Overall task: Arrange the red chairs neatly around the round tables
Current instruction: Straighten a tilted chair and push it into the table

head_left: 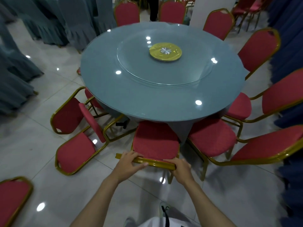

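Observation:
A red chair (155, 140) with a gold frame stands right in front of me, its seat pointing at the round grey-blue table (131, 89). My left hand (129, 163) grips the left part of its gold top rail. My right hand (180, 169) grips the right part of that rail. Several more red chairs ring the table: one (211, 138) just right of mine, others along the right side (282, 94) and the far side (127, 13). Two chairs (77, 151) lie tipped on the floor at the table's left front.
A glass turntable with a gold hub (165, 51) sits on the table. Grey-covered chairs (16, 71) crowd the left and far left. Dark blue drapery (288, 54) hangs at the right. Another red chair (13, 199) stands at my lower left. A white pillar (213, 7) rises behind the table.

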A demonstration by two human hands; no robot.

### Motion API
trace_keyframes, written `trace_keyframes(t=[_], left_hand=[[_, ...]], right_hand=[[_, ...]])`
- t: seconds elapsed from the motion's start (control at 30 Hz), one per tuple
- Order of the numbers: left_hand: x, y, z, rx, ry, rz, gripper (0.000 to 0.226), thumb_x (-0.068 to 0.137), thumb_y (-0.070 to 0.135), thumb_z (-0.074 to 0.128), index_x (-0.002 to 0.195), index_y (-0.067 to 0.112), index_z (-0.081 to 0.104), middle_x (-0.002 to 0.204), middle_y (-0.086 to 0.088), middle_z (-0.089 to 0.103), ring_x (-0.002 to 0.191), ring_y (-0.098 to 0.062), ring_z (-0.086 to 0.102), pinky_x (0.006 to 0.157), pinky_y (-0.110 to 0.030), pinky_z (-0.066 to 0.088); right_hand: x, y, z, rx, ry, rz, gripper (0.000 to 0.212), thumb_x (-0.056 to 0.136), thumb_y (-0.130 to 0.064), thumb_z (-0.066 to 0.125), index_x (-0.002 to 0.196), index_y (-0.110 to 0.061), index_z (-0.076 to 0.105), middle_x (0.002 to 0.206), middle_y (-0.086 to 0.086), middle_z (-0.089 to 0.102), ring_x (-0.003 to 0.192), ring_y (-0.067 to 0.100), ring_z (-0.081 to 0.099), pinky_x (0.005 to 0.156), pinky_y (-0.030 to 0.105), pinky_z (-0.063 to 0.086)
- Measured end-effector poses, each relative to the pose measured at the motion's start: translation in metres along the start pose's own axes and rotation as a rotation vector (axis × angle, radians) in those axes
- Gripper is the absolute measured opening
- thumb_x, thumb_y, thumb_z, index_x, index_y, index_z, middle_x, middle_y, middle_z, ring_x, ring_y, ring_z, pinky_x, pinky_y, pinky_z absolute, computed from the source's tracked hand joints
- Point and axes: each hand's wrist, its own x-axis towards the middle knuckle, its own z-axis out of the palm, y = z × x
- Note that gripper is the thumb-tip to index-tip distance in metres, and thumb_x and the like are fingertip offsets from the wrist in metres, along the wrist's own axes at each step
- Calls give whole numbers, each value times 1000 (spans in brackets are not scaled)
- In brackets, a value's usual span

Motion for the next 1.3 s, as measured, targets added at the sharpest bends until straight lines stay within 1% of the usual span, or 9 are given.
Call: trace_keyframes(t=[0.03,0.1,0.2,0.33,0.57,0.7,0.93,1.17,1.3], left_hand=[[-2,0,-2,84,-1,21,48,77,77,68,113,45,64,112,29,56,114,7,41,93,-18,39],[0,3,-4,245,51,30,38,79,53,80,112,40,66,110,20,61,111,-3,50,89,-25,47],[-3,9,-11,366,145,-47,24,87,22,75,109,33,73,105,8,69,107,-16,62,87,-37,54],[-23,3,-17,471,160,-66,24,91,24,71,112,37,71,106,9,67,107,-14,61,84,-36,54],[-57,-16,-9,401,167,-81,23,91,18,70,110,31,72,105,5,64,109,-20,54,83,-40,53],[-60,-15,-4,351,42,-106,35,90,6,65,116,31,68,112,4,58,113,-23,47,86,-47,53],[-52,-5,20,325,-5,-203,58,85,-3,60,114,46,70,115,9,59,120,-28,39,86,-53,54],[-36,-2,16,321,-17,-184,62,83,-4,67,117,48,70,116,14,60,118,-26,39,84,-51,54],[-21,8,9,327,-18,-156,57,89,-1,62,116,48,70,116,13,60,116,-25,41,89,-49,52]], right_hand=[[-1,-2,1,7,5,-6,46,95,-19,66,125,-54,65,102,-17,66,109,13,58,101,39,44],[-6,-8,5,10,0,-15,52,95,-13,64,128,-54,63,102,-16,63,108,14,57,98,39,42],[-12,-25,10,-16,-20,-29,62,94,-5,60,133,-52,60,107,-18,62,112,12,57,97,36,40],[-23,-39,19,23,-69,-10,67,92,3,52,132,-51,63,121,-16,68,118,13,60,104,40,46],[-44,-49,32,30,-167,-48,61,90,4,58,120,-49,69,103,-6,73,92,18,70,83,41,60],[-57,-47,32,-20,-167,-45,67,89,7,54,116,-52,69,93,-4,73,79,20,72,72,37,61],[-70,-26,27,-25,-182,-63,25,97,-23,62,110,-41,73,87,5,76,80,9,71,79,24,55],[-56,-22,25,-94,-163,-23,72,87,-2,68,135,-54,57,97,-8,74,93,11,68,84,33,58],[-49,-13,21,-101,-97,-65,63,91,-8,68,137,-48,54,119,-13,69,107,11,65,93,35,54]])
